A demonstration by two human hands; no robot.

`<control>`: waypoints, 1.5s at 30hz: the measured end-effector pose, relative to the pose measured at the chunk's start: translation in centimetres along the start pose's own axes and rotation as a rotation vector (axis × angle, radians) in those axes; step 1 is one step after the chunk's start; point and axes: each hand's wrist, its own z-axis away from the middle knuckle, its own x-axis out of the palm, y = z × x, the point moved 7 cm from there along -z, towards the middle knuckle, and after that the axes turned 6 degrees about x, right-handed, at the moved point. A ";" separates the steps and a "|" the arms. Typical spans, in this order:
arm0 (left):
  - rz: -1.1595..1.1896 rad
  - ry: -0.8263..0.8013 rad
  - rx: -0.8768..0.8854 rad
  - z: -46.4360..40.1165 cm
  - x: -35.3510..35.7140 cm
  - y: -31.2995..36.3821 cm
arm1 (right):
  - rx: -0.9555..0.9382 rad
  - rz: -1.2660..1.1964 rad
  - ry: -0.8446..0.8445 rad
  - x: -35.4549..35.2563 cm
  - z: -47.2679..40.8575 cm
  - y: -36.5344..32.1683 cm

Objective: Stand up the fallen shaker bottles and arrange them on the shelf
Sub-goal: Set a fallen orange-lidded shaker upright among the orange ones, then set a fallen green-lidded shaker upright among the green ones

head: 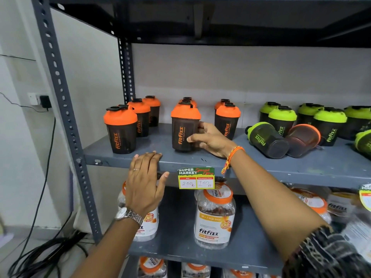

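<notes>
My right hand [210, 140] grips an upright orange-lidded shaker bottle [183, 129] at the front of the grey shelf [156, 157]. My left hand [145, 177] rests flat on the shelf's front edge, fingers apart, holding nothing. Other orange-lidded shakers stand in rows: a left row [121, 130], one behind the held bottle [187, 100], and one to the right [227, 121]. Further right, a green-lidded shaker [265, 138] lies on its side next to a fallen orange-lidded shaker [303, 140]. Upright green-lidded shakers [329, 125] stand behind them. Another green one [364, 142] lies tilted at the far right edge.
A price tag [196, 178] hangs from the shelf edge. Clear jars with orange lids [215, 215] fill the shelf below. The upper shelf [200, 21] hangs overhead. A slotted upright post [60, 93] stands at left, with cables [40, 253] on the floor.
</notes>
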 end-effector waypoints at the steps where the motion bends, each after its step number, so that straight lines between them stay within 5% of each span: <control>1: 0.000 0.002 0.002 0.0 0.0 0.0 | 0.000 0.011 -0.009 0.1 -0.1 0.0; 22: 0.081 -0.028 -0.012 0.0 -0.7 0.1 | -0.017 0.211 -0.089 -0.6 1.3 -0.7; 28: 0.177 0.074 0.028 -0.7 -2.7 5.3 | -0.133 0.391 0.319 -7.8 6.2 -5.6; 32: 0.229 0.023 0.175 -2.3 -1.3 12.5 | -0.142 0.929 0.913 -14.4 11.3 -8.6; 34: 0.235 -0.013 0.236 -2.9 -0.1 15.7 | -0.111 1.092 1.027 -16.2 13.1 -9.0; 45: 0.059 -0.162 0.233 -2.4 5.9 21.4 | 0.311 1.281 0.617 -17.8 10.8 -6.9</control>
